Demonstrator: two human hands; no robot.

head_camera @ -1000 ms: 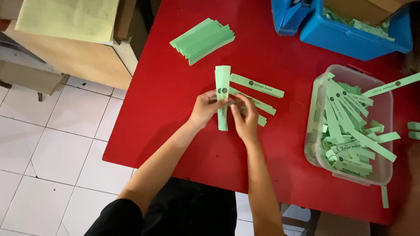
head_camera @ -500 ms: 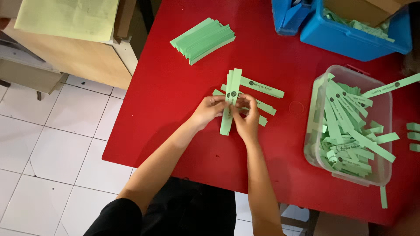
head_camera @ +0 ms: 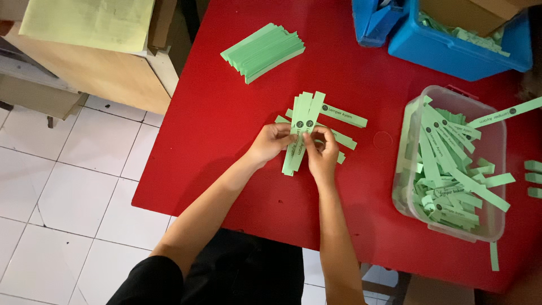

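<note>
Hands meet over the middle of the red table (head_camera: 226, 113). The left hand (head_camera: 270, 144) and the right hand (head_camera: 322, 153) both pinch a small bundle of green paper strips (head_camera: 301, 131), fingers closed around its middle from either side. The bundle stands nearly upright in the view, fanned slightly at its upper end, with its lower end touching the tabletop. Under and just behind it lie a few loose strips (head_camera: 345, 117), crossing at an angle toward the right. A neat stack of green strips (head_camera: 262, 52) sits well apart toward the far left of the table. To the right, a clear plastic tub (head_camera: 497, 226) holds a jumble of more green strips, some hanging over its rim. Beyond it stand 2 blue plastic bins (head_camera: 463, 53). Off the table's left edge are a pale wooden cabinet (head_camera: 101, 73) and a white tiled floor (head_camera: 62, 192).
</note>
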